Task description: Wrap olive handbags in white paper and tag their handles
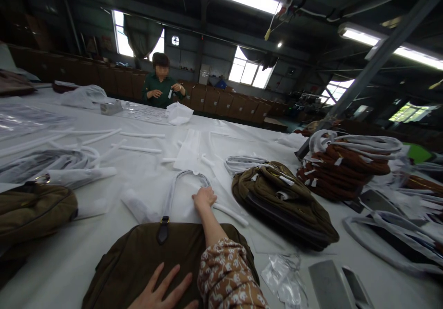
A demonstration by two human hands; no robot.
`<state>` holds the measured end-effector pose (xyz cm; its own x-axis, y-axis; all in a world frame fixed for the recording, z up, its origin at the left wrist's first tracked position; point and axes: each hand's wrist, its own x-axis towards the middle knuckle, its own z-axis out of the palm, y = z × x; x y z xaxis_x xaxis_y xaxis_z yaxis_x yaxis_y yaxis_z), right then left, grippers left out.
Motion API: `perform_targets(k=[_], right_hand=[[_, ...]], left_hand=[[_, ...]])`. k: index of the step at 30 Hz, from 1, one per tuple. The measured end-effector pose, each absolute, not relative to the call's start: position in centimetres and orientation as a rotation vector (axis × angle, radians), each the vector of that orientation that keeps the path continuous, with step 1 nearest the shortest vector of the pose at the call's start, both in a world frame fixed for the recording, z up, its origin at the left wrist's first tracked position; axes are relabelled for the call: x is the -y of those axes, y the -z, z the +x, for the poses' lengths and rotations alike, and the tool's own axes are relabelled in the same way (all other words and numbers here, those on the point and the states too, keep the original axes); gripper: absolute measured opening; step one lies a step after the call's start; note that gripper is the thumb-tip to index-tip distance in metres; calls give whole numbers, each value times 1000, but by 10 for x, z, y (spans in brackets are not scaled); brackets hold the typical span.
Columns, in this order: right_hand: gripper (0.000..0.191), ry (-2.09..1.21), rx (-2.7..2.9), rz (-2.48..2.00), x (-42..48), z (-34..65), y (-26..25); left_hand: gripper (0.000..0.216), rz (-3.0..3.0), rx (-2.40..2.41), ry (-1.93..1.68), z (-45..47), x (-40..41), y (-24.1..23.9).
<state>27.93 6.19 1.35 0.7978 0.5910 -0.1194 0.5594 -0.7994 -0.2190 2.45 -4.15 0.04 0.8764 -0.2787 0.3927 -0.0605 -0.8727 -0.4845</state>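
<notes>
An olive-brown handbag (138, 249) with dark trim lies on the white table right in front of me. My left hand (164, 288) rests on its front, fingers spread, holding nothing. Beyond the bag's top edge, my right hand (204, 198) has its fingers curled at the right side of the carry handle (170, 189), which is covered in pale wrapping. The handle arches away from the bag, joined at a dark leather tab (162, 233). My right forearm hides the other handle attachment. A white foam tube (231, 214) lies just right of that hand.
Other olive bags lie at right (280, 202) and left (34, 207). Stacked rust-brown bags (342, 170) stand farther right. Clear plastic (284, 276) and a grey object (328, 283) lie near front right. A co-worker (161, 87) in green is across the table (221, 145).
</notes>
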Motion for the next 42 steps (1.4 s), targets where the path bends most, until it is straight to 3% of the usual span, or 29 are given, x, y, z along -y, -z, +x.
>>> perform_targets(k=[5, 9, 14, 16, 20, 28, 32, 35, 42], right_hand=[[27, -366, 899, -2643, -55, 296, -21], [21, -488, 1035, -2330, -33, 307, -41], [34, -596, 1233, -1902, 36, 291, -70], [39, -624, 1317, -1775, 68, 275, -74], [27, -642, 1537, -1589, 118, 245, -70], [43, -366, 2129, -1697, 175, 211, -52], [54, -164, 2200, -1720, 195, 212, -41], [48, 54, 2253, -1635, 207, 214, -33], [43, 455, 2143, -1567, 226, 203, -11]], left_hand=[[58, -2692, -224, 610, 21, 42, 11], [69, -2972, -212, 355, 18, 45, 6], [89, -3262, -69, -45, 16, 54, -18], [91, -3306, -26, -70, 13, 57, -23], [86, -3287, 24, 58, 6, 61, -18], [78, -3216, -54, 434, 1, 63, -22], [60, -3387, -65, 370, 1, 61, -37], [47, -3469, -58, 290, 3, 61, -43], [45, -3437, -145, 260, 6, 61, -45]])
